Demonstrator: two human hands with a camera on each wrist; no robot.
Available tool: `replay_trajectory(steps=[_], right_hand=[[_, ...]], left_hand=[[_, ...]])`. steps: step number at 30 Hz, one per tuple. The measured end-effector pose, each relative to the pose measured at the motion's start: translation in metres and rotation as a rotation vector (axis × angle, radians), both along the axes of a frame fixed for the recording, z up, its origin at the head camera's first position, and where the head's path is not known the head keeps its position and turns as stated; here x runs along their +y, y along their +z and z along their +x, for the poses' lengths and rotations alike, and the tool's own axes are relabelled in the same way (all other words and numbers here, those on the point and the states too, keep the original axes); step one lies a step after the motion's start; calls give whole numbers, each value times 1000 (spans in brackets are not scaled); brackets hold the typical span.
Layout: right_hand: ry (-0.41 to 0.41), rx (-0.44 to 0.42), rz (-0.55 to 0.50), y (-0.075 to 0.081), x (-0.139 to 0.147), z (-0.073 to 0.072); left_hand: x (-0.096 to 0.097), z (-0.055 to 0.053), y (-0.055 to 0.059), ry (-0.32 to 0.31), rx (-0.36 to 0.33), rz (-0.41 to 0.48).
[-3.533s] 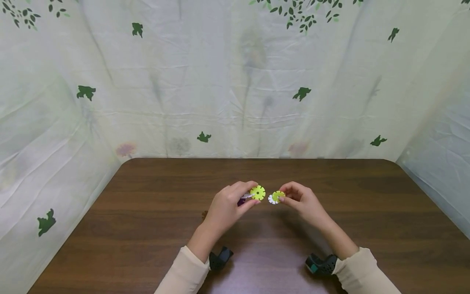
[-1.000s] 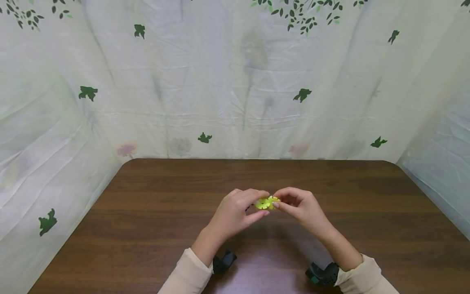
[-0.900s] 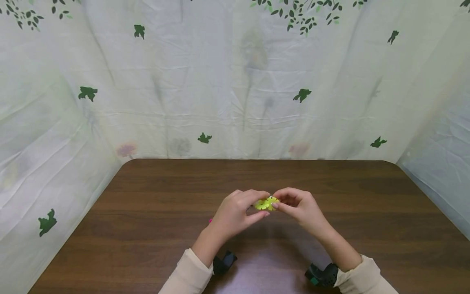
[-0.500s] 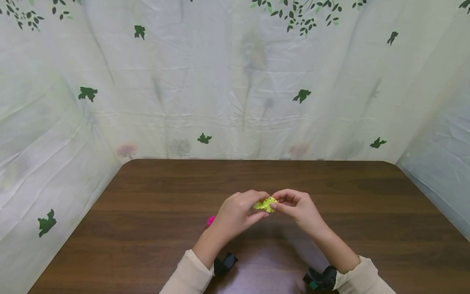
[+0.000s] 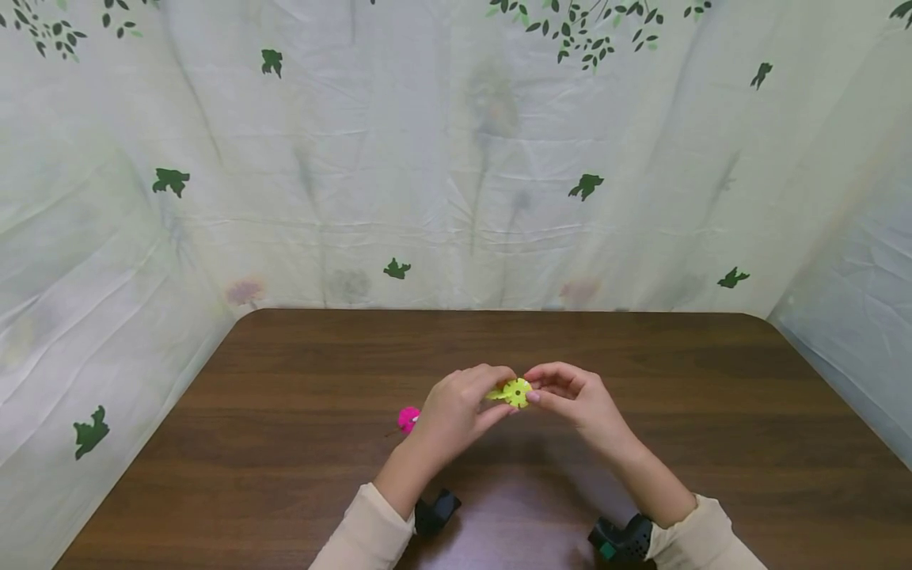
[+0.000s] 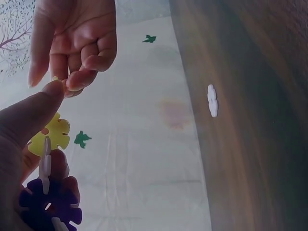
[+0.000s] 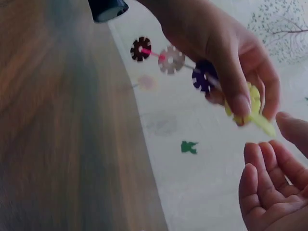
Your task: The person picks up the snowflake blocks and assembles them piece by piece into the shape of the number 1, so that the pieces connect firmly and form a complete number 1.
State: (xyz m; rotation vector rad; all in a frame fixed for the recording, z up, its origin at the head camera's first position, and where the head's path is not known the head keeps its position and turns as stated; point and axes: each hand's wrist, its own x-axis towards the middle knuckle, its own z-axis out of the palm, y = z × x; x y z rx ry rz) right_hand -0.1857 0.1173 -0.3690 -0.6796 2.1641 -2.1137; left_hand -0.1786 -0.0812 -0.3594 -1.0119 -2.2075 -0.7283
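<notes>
My left hand (image 5: 456,408) pinches a chain of notched interlocking discs near its yellow end. Facing the head camera is a yellow disc (image 5: 523,386), with a second yellow one behind it. Along the chain in the right wrist view come a purple disc (image 7: 198,82), a pale disc (image 7: 167,61) and a dark brown disc (image 7: 136,47). A pink disc (image 5: 407,418) pokes out left of my left wrist. My right hand (image 5: 577,396) has its thumb and fingers spread apart at the yellow end's edge; the right wrist view shows a gap between fingertips and disc.
A brown wooden table (image 5: 299,364) lies under both hands. In the left wrist view a white piece (image 6: 212,101) appears edge-on against the tabletop. A pale cloth (image 5: 456,198) printed with birds and leaves hangs behind and at the sides.
The two separate parts held 3.5 seconds ago have come together. The yellow disc has turned to face the head camera, and the chain's pink disc has come out left of my left wrist.
</notes>
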Motion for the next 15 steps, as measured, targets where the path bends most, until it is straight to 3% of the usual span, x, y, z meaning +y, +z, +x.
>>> replay_trajectory(steps=[5, 15], right_hand=[[-30, 118, -6, -6, 7, -8], [-105, 190, 212, -30, 19, -30]], left_hand=[[-6, -3, 0, 28, 11, 24], [-14, -6, 4, 47, 42, 75]])
